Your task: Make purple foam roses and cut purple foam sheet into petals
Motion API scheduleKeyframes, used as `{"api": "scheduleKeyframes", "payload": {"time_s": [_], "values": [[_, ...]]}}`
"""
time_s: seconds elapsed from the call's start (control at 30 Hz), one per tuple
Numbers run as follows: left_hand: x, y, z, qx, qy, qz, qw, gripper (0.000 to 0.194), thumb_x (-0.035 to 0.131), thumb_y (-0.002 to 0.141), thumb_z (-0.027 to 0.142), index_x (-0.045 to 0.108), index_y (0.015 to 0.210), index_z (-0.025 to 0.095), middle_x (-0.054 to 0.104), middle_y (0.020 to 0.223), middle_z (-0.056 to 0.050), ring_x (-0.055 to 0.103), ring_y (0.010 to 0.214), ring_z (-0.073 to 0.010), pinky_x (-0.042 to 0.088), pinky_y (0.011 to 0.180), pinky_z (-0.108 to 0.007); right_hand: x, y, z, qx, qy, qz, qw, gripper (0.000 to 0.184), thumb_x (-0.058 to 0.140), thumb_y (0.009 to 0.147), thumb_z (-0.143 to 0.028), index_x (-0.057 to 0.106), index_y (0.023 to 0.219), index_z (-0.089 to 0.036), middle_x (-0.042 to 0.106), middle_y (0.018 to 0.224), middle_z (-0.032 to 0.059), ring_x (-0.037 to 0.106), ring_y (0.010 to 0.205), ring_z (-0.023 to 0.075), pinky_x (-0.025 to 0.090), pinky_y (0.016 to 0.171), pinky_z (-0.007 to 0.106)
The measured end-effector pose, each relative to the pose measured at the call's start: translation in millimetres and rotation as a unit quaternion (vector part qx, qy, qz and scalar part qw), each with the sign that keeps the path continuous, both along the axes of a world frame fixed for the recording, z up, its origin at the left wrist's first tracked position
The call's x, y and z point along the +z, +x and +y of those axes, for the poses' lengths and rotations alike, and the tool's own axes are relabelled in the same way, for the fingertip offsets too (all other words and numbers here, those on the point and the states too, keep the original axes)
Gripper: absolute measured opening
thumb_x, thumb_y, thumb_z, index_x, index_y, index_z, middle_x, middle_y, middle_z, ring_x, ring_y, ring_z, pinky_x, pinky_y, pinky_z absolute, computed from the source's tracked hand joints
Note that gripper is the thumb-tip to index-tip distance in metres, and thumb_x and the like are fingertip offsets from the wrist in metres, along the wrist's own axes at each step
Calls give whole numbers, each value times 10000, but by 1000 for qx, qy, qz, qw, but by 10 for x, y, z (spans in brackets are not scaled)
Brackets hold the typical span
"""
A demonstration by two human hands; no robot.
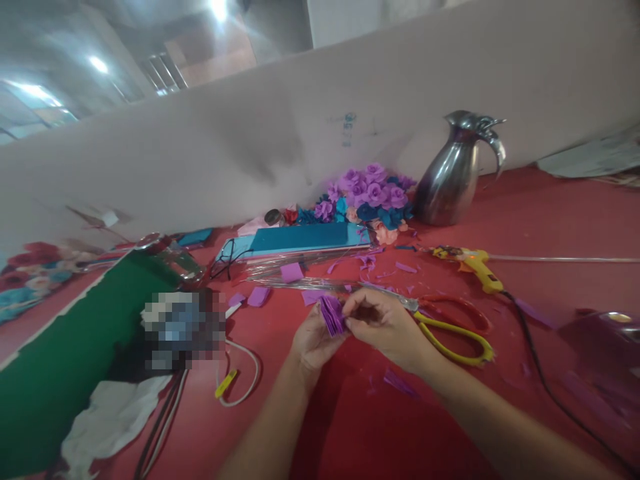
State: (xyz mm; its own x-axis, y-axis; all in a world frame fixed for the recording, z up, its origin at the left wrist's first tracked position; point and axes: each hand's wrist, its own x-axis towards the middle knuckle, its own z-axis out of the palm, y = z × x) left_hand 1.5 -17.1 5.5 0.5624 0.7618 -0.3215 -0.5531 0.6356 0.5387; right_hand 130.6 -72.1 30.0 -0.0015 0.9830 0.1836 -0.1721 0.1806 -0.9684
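Observation:
A small stack of purple paper pieces is held upright in my left hand, its fingers wrapped around the lower part. Close on its right side, my right hand has thumb and forefinger pinched together at the stack's edge. What lies between those fingertips is too small to make out. Just beyond my right wrist lie scissors with one red and one yellow handle. Loose purple paper squares are scattered on the red table past my hands.
Purple, blue and peach paper flowers are heaped near the wall, beside a metal jug. A yellow glue gun with a black cord lies right. Blue sheets lie behind; a green board stands left. A white cable loops nearby.

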Motion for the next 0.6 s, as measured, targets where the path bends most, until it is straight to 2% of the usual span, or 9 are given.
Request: {"api": "scheduleKeyframes", "payload": {"time_s": [0.13, 0.23, 0.3, 0.37, 0.43, 0.5, 0.6], "values": [[11, 8, -29, 3, 19, -46, 999, 176, 684, 625, 36, 554, 666, 146, 607, 659, 20, 612, 644, -120, 498, 628, -244, 47, 8, 2, -24, 15, -69, 997, 121, 514, 724, -137, 614, 769, -188, 619, 733, -11, 570, 685, 118, 448, 646, 236], [26, 13, -51, 5, 38, -121, 992, 168, 654, 671, 46, 528, 660, 157, 549, 641, 34, 569, 640, -116, 508, 715, -336, 107, 235, -43, -51, 16, -215, 975, 166, 492, 741, -151, 625, 828, -202, 667, 783, 7, 618, 727, 149, 473, 672, 261], [41, 12, -53, 16, 31, -158, 987, 146, 638, 702, 54, 542, 700, 165, 545, 661, 38, 545, 638, -108, 491, 800, -425, 61, 518, -123, -47, -8, -365, 930, 217, 481, 745, -155, 640, 879, -219, 690, 838, 21, 638, 761, 173, 482, 703, 289], [60, 8, -49, 36, 16, -183, 982, 139, 639, 716, 62, 556, 735, 172, 552, 690, 42, 533, 643, -99, 457, 862, -472, -86, 844, -241, -86, -31, -502, 860, 332, 473, 721, -141, 638, 998, -222, 688, 948, 57, 638, 871, 220, 483, 779, 346], [80, 6, -42, 51, 3, -199, 979, 144, 649, 717, 65, 564, 746, 178, 553, 704, 47, 530, 654, -92, 433, 895, -473, -294, 1131, -372, -122, -41, -594, 794, 354, 500, 684, -158, 644, 1007, -187, 666, 985, 110, 623, 925, 277, 474, 828, 419], [95, 6, -38, 59, -5, -212, 975, 144, 653, 720, 67, 570, 738, 183, 548, 702, 52, 526, 660, -87, 418, 910, -468, -486, 1315, -481, -104, -28, -619, 778, 547, 483, 618, -110, 590, 1148, -198, 632, 1066, 110, 627, 932, 265, 485, 832, 409], [98, 3, -31, 64, -11, -221, 973, 135, 645, 733, 66, 586, 738, 188, 547, 692, 56, 521, 652, -80, 409, 917, -461, -631, 1382, -556, -129, -31, -633, 763, 629, 449, 600, -80, 557, 1208, -201, 627, 1081, 122, 651, 882, 262, 513, 777, 383]]}}
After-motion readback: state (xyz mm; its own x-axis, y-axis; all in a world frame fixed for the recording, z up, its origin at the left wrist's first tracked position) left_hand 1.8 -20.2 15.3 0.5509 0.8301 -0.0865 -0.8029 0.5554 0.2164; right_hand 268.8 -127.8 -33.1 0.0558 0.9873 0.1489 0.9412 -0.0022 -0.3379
